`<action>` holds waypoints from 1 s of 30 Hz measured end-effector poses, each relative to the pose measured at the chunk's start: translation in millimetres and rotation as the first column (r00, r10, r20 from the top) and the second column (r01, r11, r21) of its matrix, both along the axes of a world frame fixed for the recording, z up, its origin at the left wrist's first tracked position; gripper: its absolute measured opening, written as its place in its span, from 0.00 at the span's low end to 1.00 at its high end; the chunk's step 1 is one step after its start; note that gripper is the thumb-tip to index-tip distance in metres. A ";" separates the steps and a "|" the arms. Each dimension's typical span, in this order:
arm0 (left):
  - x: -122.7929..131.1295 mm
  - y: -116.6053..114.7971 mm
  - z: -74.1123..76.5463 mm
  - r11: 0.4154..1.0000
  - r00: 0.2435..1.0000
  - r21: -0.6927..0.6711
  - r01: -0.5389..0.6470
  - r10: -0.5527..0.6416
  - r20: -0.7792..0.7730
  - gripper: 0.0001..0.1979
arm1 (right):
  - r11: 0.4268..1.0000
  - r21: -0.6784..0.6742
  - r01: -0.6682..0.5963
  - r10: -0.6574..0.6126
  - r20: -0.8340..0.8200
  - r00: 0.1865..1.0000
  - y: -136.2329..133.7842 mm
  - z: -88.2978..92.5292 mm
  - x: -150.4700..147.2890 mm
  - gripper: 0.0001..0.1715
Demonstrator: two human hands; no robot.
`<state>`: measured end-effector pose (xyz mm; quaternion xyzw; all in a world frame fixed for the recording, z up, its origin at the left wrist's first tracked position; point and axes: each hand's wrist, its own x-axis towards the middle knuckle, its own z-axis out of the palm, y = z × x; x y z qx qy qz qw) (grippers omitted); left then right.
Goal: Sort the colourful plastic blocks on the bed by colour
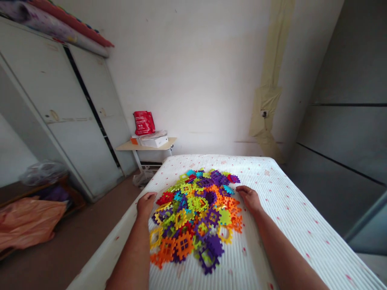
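A heap of plastic interlocking building tiles (198, 203) lies spread over the white covered surface. The pieces are purple, orange, lime green, yellow, red and blue, many with window-like openings and toothed edges. My left hand (146, 203) rests at the left edge of the heap, its fingers loosely bent towards the red and yellow pieces. On the opposite side, my right hand (249, 197) is beside the orange and blue pieces, fingers reaching inward. Neither hand shows a piece in it. Some fingers of the left hand are hidden from view.
The tiles lie on a table-like surface with a white ribbed, red-dotted cover (287, 225). Behind it at left, a small table (125, 146) holds a red bag (144, 123) and a white box (155, 141). Cabinets (69, 112) stand left; a grey panelled unit (347, 141) stands right.
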<state>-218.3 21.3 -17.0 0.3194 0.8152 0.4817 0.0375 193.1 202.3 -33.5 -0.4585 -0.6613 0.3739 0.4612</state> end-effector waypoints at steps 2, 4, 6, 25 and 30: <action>2.9 -1.6 0.5 1.000 1.000 0.009 -0.013 0.013 -0.007 0.13 | 1.000 0.013 -0.016 0.016 0.022 1.000 -2.7 2.9 0.5 0.14; 5.4 -4.1 0.1 1.000 1.000 0.020 -0.015 0.015 -0.013 0.13 | 0.999 0.037 -0.027 0.024 0.080 0.997 -6.0 6.2 1.1 0.14; 6.7 -6.6 -0.5 0.999 1.000 0.034 -0.003 0.004 -0.011 0.13 | 0.998 0.059 -0.031 0.021 0.154 0.988 -9.2 9.3 1.3 0.14; 19.3 5.9 -11.3 0.969 0.966 0.056 0.241 -0.245 0.084 0.22 | 0.994 0.093 -0.056 0.019 0.355 0.935 -8.4 6.3 3.9 0.18; 22.7 6.2 -5.2 0.973 0.973 -0.028 0.227 -0.226 0.058 0.26 | 0.993 0.094 -0.067 0.029 0.362 0.932 -10.2 9.8 3.9 0.18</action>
